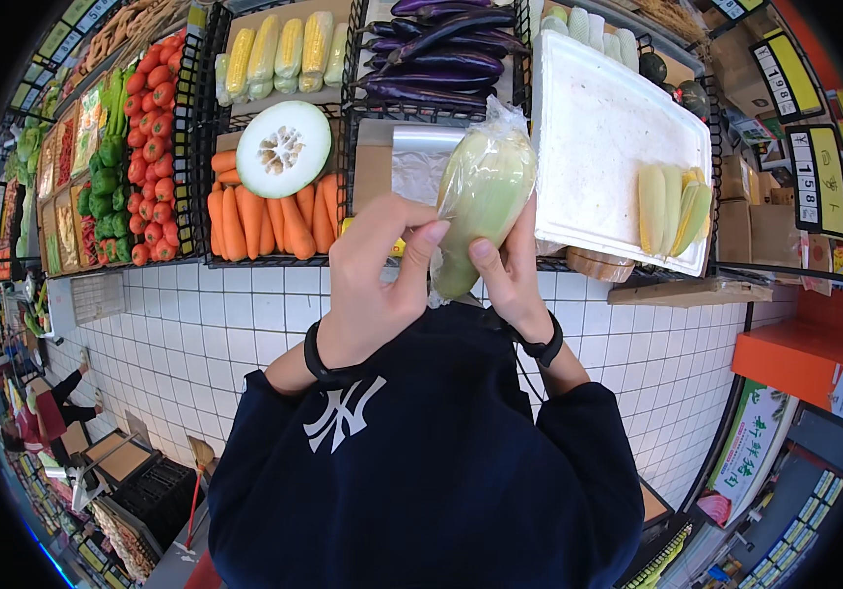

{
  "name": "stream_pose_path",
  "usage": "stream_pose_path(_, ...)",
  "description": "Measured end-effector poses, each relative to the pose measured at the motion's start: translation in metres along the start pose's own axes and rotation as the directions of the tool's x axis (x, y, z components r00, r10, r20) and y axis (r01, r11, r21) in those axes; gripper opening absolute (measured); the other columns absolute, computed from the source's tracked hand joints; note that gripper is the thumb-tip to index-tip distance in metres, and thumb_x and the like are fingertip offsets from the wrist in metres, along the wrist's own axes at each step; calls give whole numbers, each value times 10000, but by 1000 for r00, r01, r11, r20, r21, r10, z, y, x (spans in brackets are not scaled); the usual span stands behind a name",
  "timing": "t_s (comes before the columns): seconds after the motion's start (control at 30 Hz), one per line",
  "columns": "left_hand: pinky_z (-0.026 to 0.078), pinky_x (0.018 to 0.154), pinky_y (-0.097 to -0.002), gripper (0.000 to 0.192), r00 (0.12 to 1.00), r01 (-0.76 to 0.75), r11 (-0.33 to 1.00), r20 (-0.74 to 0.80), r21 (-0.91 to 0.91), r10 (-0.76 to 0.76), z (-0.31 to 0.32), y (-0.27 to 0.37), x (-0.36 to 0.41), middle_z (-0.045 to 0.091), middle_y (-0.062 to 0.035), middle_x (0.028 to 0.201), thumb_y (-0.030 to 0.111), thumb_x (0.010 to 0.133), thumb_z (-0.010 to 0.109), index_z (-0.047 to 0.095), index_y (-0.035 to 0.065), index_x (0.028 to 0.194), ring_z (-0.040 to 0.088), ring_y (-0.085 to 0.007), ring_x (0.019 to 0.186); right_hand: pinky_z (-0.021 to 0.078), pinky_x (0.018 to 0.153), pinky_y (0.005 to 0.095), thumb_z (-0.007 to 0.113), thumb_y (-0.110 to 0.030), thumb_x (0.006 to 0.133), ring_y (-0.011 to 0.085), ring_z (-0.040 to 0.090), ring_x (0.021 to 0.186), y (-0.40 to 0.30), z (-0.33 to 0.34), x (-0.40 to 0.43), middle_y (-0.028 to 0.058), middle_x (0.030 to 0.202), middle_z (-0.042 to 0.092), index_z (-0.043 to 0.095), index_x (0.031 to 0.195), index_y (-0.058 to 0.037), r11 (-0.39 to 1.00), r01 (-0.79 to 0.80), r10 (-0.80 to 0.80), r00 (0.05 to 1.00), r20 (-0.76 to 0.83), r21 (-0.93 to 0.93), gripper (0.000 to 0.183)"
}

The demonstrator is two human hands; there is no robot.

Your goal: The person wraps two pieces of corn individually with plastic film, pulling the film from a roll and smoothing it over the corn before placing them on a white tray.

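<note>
A pale green gourd-like vegetable [487, 184], wrapped in clear plastic film, is held over the front of the produce stand. My right hand [513, 276] grips it from the right, thumb across the front and fingers mostly hidden behind. At its left side, thumb and forefinger of my left hand [395, 254] pinch together at the film's edge. The film is bunched at the vegetable's top and hangs loose at the lower end. Just behind lies a roll of clear plastic film [428, 138], a crinkled sheet spread in front of it.
To the right, a white foam tray [605, 140] carries several long pale yellow vegetables [675, 210]. Carrots [274, 224] lie left under a cut winter melon [285, 149]. Corn [289, 51] and eggplants [440, 55] fill baskets behind; tomatoes [152, 147] stand farther left. Another person [38, 416] is at lower left.
</note>
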State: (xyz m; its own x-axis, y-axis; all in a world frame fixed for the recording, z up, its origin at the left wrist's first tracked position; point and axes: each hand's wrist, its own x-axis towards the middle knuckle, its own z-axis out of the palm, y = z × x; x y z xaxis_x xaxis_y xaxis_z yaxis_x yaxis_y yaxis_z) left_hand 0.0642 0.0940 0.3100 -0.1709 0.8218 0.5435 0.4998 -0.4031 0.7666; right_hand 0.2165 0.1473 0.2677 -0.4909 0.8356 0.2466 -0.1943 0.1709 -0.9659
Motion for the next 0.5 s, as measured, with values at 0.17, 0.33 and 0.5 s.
stream_pose_path(0.17, 455, 650, -265, 130, 934, 351, 820, 107, -451, -341, 1, -2, 2, 582, -88, 725, 81, 917, 622, 578, -21, 849, 572, -161, 657, 348, 1053, 364, 592, -365, 939, 233, 428, 1255, 0, 0, -2, 169, 1378, 387, 88, 1483, 8, 998, -10, 7, 999, 38, 66, 830)
stream_pose_path(0.33, 442, 653, -271, 119, 989, 144, 968, -6, -204, -148, 5, -12, -2, 549, -80, 731, 80, 906, 614, 569, -8, 840, 551, -194, 670, 342, 1057, 364, 596, -383, 933, 231, 408, 1273, 1, -5, -3, 161, 1395, 372, 81, 1489, 1, 989, -31, 19, 996, 85, 143, 850)
stream_pose_path(0.5, 430, 706, -315, 95, 994, -75, 991, -75, 113, 84, 11, -23, -2, 535, -98, 837, 62, 881, 608, 558, 18, 813, 530, -246, 766, 341, 1060, 364, 572, -434, 938, 232, 371, 1306, 4, -9, -3, 161, 1430, 331, 72, 1501, -4, 984, -79, 51, 983, 175, 158, 867)
